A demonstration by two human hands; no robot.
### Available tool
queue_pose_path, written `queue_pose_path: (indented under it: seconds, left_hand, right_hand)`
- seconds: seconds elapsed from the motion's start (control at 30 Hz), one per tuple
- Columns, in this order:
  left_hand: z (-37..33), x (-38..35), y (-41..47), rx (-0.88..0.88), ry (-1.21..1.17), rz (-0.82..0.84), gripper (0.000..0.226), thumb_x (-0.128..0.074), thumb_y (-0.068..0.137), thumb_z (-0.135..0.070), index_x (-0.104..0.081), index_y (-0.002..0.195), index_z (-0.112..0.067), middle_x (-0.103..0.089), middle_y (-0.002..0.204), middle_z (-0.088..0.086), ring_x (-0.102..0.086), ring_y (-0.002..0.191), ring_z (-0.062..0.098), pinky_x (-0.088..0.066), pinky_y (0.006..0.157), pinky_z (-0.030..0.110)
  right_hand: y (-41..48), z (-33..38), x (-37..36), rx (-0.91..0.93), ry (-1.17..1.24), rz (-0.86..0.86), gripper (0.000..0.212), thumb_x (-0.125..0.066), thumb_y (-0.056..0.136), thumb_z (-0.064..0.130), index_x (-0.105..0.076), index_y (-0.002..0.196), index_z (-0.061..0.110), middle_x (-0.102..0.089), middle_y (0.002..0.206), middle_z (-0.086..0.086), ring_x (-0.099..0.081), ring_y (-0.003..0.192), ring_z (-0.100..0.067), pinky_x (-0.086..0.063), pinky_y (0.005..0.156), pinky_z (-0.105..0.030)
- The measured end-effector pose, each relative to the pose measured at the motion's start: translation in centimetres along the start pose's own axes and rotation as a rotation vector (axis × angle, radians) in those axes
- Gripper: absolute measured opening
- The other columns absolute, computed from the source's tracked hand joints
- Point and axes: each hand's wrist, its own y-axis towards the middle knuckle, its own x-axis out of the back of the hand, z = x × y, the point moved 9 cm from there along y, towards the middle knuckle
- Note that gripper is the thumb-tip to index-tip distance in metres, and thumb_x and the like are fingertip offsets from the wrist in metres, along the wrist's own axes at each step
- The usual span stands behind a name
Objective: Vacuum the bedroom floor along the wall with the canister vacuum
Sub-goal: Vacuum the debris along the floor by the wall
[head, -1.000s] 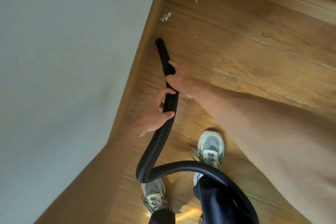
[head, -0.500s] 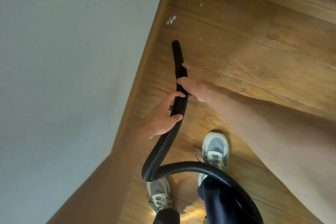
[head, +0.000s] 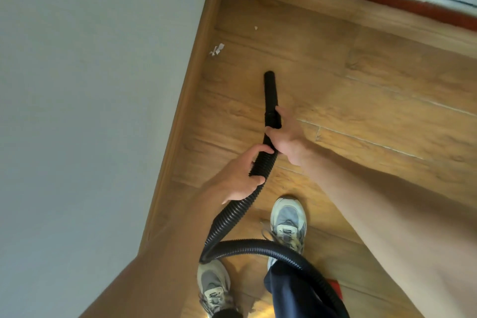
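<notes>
Now my right hand (head: 284, 137) grips the black nozzle (head: 270, 90) at its collar, and my left hand (head: 240, 175) is curled around the ribbed hose (head: 232, 217) just behind it. The nozzle tip points at the wooden floor (head: 335, 59) near the wall (head: 90, 85), and white scraps (head: 216, 49) lie closer to the wall.

The vacuum hose (head: 232, 217) is ribbed black plastic, faintly glossy; its nozzle (head: 270, 90) is smooth and matt. The floor (head: 335, 64) is grained wood planking with a soft sheen, and the wall (head: 90, 85) is smooth matt paint. The sneakers (head: 287, 217) are worn grey mesh cloth.
</notes>
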Motion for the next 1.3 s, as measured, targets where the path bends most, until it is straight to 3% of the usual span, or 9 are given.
queue_pose_path:
  seconds: [0.17, 0.3, 0.4, 0.6, 0.7, 0.83, 0.9, 1.07, 1.3]
  left_hand:
    - [-2.8, -0.8, -0.3, -0.002, 0.065, 0.039, 0.055, -0.056, 0.097, -0.004, -0.044, 0.130, -0.047, -0.060, 0.101, -0.004, -0.068, 0.089, 0.022, -0.061, 0.079, 0.045]
    - [-4.3, 1.0, -1.4, -0.013, 0.076, 0.017, 0.056, -0.056, 0.098, -0.006, -0.042, 0.138, -0.042, -0.053, 0.100, -0.011, -0.062, 0.089, 0.013, -0.058, 0.076, 0.032]
    - [-4.5, 2.3, -2.0, 0.005, 0.063, 0.014, 0.056, -0.057, 0.098, -0.007, -0.042, 0.138, -0.043, -0.053, 0.103, -0.007, -0.061, 0.097, 0.016, -0.058, 0.083, 0.038]
    - [-3.7, 3.4, -2.1, 0.026, 0.009, 0.040, 0.057, -0.058, 0.097, -0.006, -0.041, 0.139, -0.041, -0.053, 0.108, 0.000, -0.060, 0.098, 0.017, -0.057, 0.075, 0.031]
    - [-2.4, 4.0, -2.4, 0.050, -0.029, 0.029, 0.056, -0.058, 0.098, -0.006, -0.042, 0.138, -0.042, -0.055, 0.108, 0.001, -0.063, 0.097, 0.020, -0.058, 0.072, 0.030]
    - [-0.5, 5.6, -3.1, 0.072, -0.084, -0.022, 0.054, -0.058, 0.098, -0.008, -0.044, 0.134, -0.045, -0.057, 0.113, 0.004, -0.065, 0.097, 0.020, -0.057, 0.068, 0.028]
    - [0.3, 6.6, -3.6, 0.093, -0.120, -0.056, 0.054, -0.059, 0.097, -0.007, -0.045, 0.133, -0.045, -0.059, 0.114, 0.006, -0.065, 0.098, 0.022, -0.058, 0.067, 0.030]
    - [1.9, 8.5, -4.8, 0.153, -0.215, -0.077, 0.057, -0.062, 0.095, -0.005, -0.049, 0.125, -0.051, -0.060, 0.117, 0.002, -0.065, 0.103, 0.023, -0.060, 0.081, 0.051]
    - [1.8, 9.7, -4.9, 0.148, -0.331, -0.114, 0.057, -0.061, 0.095, -0.002, -0.048, 0.129, -0.046, -0.064, 0.117, 0.002, -0.069, 0.100, 0.021, -0.062, 0.074, 0.048]
  right_hand:
    - [-0.3, -0.6, 2.7, -0.091, 0.084, -0.030, 0.066, -0.057, 0.096, 0.009, -0.031, 0.152, 0.031, -0.058, 0.134, -0.007, -0.064, 0.105, -0.028, -0.059, 0.084, -0.046]
    - [-0.6, 1.1, 2.3, -0.168, 0.154, 0.031, 0.063, -0.054, 0.097, 0.003, -0.033, 0.151, 0.028, -0.058, 0.119, -0.010, -0.060, 0.094, -0.026, -0.058, 0.070, -0.042]
    - [-0.6, 2.3, 1.5, -0.198, 0.158, 0.071, 0.065, -0.052, 0.098, 0.002, -0.030, 0.153, 0.028, -0.052, 0.111, -0.007, -0.056, 0.093, -0.026, -0.052, 0.057, -0.037]
    - [-0.4, 2.6, 0.0, -0.212, 0.144, 0.075, 0.067, -0.052, 0.097, 0.001, -0.029, 0.154, 0.028, -0.052, 0.112, -0.007, -0.056, 0.095, -0.026, -0.049, 0.055, -0.036]
    - [-0.6, 2.9, -1.3, -0.203, 0.127, 0.091, 0.067, -0.052, 0.097, 0.002, -0.030, 0.153, 0.030, -0.055, 0.125, -0.011, -0.057, 0.096, -0.027, -0.049, 0.054, -0.034]
    - [-0.4, 4.0, -3.9, -0.172, 0.083, 0.120, 0.066, -0.050, 0.098, 0.004, -0.028, 0.153, 0.032, -0.057, 0.124, -0.011, -0.060, 0.083, -0.021, -0.049, 0.051, -0.031]
    - [-0.5, 4.8, -5.4, -0.150, 0.050, 0.135, 0.065, -0.050, 0.098, 0.007, -0.027, 0.153, 0.033, -0.057, 0.116, -0.009, -0.061, 0.080, -0.020, -0.054, 0.054, -0.033]
    - [-0.7, 6.6, -8.4, -0.114, -0.024, 0.181, 0.068, -0.052, 0.095, 0.010, -0.027, 0.154, 0.034, -0.057, 0.129, -0.012, -0.064, 0.100, -0.030, -0.061, 0.077, -0.046]
    - [0.2, 9.3, -9.9, -0.039, -0.146, 0.273, 0.070, -0.053, 0.092, 0.010, -0.028, 0.154, 0.030, -0.051, 0.136, -0.012, -0.062, 0.102, -0.031, -0.061, 0.078, -0.047]
